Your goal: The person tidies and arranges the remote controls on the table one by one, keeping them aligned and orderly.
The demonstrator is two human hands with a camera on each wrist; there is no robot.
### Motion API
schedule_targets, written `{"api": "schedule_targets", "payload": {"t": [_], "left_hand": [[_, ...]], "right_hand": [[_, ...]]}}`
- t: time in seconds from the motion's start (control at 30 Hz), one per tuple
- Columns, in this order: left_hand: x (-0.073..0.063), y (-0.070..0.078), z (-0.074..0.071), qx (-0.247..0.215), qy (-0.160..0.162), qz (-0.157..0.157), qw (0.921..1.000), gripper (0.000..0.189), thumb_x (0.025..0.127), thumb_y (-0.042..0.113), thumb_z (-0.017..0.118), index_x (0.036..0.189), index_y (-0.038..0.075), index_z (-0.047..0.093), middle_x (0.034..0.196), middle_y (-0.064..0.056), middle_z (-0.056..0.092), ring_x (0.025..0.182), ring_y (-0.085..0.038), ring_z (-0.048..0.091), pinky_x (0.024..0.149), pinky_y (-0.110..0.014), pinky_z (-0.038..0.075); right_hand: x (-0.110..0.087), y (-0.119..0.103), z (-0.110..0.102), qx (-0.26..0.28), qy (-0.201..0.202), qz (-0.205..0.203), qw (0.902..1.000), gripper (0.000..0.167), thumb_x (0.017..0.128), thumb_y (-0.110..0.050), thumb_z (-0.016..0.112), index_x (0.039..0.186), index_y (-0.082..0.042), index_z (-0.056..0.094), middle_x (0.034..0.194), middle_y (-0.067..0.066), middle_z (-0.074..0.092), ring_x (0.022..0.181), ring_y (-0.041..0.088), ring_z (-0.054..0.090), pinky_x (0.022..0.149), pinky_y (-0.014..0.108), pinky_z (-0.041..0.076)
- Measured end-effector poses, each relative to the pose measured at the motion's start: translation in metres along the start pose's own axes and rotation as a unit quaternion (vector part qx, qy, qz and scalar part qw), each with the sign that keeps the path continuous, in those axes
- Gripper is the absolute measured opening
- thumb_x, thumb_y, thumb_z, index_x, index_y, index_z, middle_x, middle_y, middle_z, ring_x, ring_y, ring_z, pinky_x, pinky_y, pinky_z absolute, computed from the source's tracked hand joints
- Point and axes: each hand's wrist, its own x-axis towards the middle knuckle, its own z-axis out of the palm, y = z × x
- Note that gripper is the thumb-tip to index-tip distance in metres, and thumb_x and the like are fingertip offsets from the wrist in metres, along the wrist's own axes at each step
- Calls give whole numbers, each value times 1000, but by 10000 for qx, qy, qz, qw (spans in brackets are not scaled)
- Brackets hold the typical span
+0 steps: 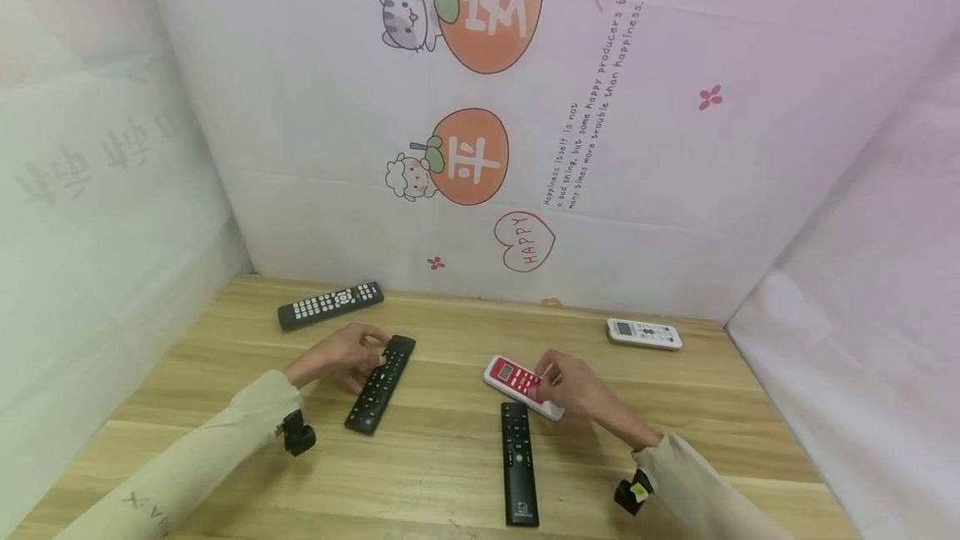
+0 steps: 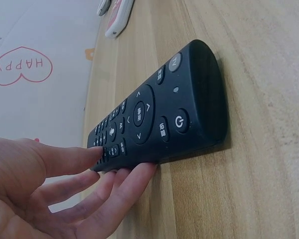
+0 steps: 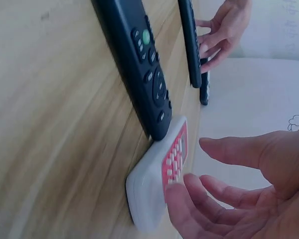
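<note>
Two hands among five remotes on a wood-grain table point(image 1: 442, 473); clock directions follow the head view. The left hand point(image 1: 347, 355) pinches the black remote point(image 1: 382, 387) from its 10 o'clock side, thumb on the buttons and fingers bent against the edge; the remote slants from 1 to 7 o'clock. At 3 o'clock from it lies the red remote point(image 1: 512, 374), its long axis from 10 to 4 o'clock. The right hand point(image 1: 576, 387) is at the red remote's 3 o'clock side, thumb and fingers apart and loosely curved; whether a fingertip touches the casing cannot be told. The green-key remote point(image 1: 520, 469) lies at 6 o'clock from the red remote, touching or just beside it; the white remote point(image 1: 643, 334), at 2 o'clock. The white-key remote point(image 1: 331, 305) lies at 11 o'clock from the black remote
</note>
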Motion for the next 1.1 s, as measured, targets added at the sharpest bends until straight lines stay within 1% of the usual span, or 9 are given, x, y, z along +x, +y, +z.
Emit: {"api": "schedule_targets", "payload": {"t": [0.1,0.17,0.33,0.5,0.6,0.83,1.03,1.1], "left_hand": [[0,0,0,-30,-5,-19,10000,56,96,-2,64,148,-9,46,97,-22,68,82,-28,70,62,-43,69],[0,0,0,-19,-3,-26,10000,56,95,-2,65,148,-9,46,99,-22,67,82,-28,70,62,-42,69],[-2,1,-1,66,8,-11,10000,58,93,-2,66,147,-10,47,103,-24,64,83,-29,69,62,-42,69],[-2,1,0,44,11,4,10000,58,94,-2,66,148,-10,46,108,-25,63,83,-29,70,62,-42,69],[-1,1,0,52,1,-19,10000,57,95,-1,66,148,-9,46,110,-26,63,84,-30,70,63,-42,69],[0,2,-1,49,-33,-42,10000,57,97,0,66,149,-9,45,108,-25,64,84,-29,70,63,-42,69],[0,2,-2,72,-62,-15,10000,57,97,0,65,149,-10,44,108,-25,63,84,-29,70,63,-42,69],[0,2,-1,64,-71,-23,10000,57,97,-1,65,149,-10,44,108,-25,64,83,-29,70,63,-42,69]], "right_hand": [[6,2,1,-165,121,-111,9997,25,87,-5,81,105,-1,65,94,9,69,86,20,65,67,31,60],[10,3,2,-291,151,-110,9994,27,86,-7,83,106,-2,66,97,9,69,88,21,65,71,34,62],[19,5,7,-529,-13,-53,9986,34,84,-13,86,111,-4,67,105,12,70,95,23,65,81,40,63],[22,6,12,-568,-94,-121,9983,41,81,-14,89,113,-3,65,105,12,68,92,21,63,77,36,60],[21,7,13,-623,-70,-41,9980,43,81,-15,89,114,-4,64,106,11,65,91,20,60,76,32,58],[17,8,12,-715,-54,98,9974,46,83,-18,88,119,-4,63,109,11,63,92,20,59,78,35,58],[18,11,8,-740,-252,324,9964,47,84,-19,88,121,-5,63,106,11,63,89,20,59,72,31,57],[19,12,6,-753,-345,375,9959,49,84,-20,88,123,-5,63,105,10,64,89,20,60,72,31,58]]}}
